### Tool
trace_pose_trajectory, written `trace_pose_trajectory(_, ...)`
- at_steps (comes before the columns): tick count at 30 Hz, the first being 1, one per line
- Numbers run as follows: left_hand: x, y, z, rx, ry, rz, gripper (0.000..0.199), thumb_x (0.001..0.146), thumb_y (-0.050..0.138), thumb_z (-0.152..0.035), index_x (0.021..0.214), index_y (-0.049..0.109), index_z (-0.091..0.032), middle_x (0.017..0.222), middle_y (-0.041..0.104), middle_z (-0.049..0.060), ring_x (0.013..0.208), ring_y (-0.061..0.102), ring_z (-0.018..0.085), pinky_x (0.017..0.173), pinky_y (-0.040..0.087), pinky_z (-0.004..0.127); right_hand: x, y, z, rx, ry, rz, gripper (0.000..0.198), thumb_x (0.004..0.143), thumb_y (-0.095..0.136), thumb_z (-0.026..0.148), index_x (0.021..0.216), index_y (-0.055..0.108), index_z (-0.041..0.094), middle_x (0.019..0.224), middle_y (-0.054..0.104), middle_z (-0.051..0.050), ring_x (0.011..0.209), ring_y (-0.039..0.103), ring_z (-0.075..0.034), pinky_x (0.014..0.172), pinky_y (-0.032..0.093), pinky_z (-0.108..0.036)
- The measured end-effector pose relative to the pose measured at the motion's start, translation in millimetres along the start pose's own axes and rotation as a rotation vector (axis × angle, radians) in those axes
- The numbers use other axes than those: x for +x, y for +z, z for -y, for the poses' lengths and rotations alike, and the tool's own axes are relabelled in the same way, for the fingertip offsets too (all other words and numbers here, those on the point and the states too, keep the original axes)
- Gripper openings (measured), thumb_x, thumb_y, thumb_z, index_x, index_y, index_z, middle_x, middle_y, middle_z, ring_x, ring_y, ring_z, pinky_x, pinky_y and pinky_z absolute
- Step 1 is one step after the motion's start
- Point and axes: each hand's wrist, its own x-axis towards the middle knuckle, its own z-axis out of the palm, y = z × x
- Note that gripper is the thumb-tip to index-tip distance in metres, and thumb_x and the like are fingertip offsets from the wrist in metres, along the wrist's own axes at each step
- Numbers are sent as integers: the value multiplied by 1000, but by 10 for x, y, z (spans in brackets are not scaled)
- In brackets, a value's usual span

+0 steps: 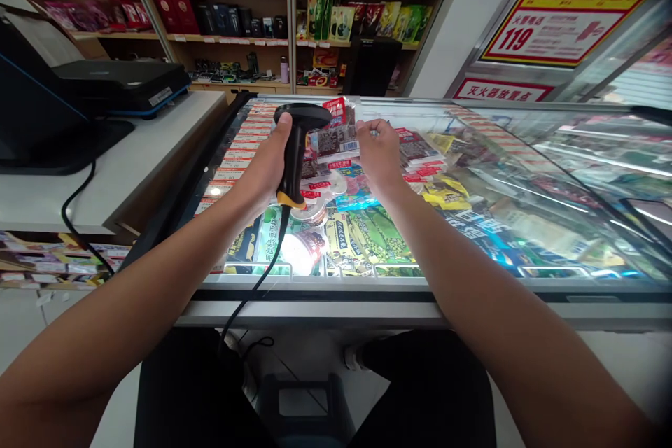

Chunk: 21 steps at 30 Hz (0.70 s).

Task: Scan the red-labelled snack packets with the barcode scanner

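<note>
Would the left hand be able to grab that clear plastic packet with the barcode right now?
Probably not: the left hand is busy holding the black-and-yellow handheld scanner, and the right hand pinches the clear plastic packet. It looks close by, though.

Black barcode scanner (pixel 297 154) with yellow-orange trim, head far, cord trailing near; red-and-brown packet (pixel 336 138) just right, barcode showing.

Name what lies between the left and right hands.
In the head view: the scanner, gripped by the left hand, then the packet, pinched by the right hand.
</note>
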Motion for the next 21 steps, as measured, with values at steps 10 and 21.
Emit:
trace_pose_trajectory(10,-187,137,136,202,14,94,76,89,35,-87,93,71,-20,79,74,7,71,70,18,57,50,27,8,34,-67,49,-121,-34,35,101,52,62,99,45,28,73,53,2,64,58,-16,58,48,-30)
trace_pose_trajectory(21,-192,136,83,125,4,85,71,88,42,-84,95,75,-22,84,77,8,82,75,22,63,54,27,-24,1,40,-94,-67,-69,27,103,49,52,105,50,25,91,63,-4,86,66,-20,72,51,-31)
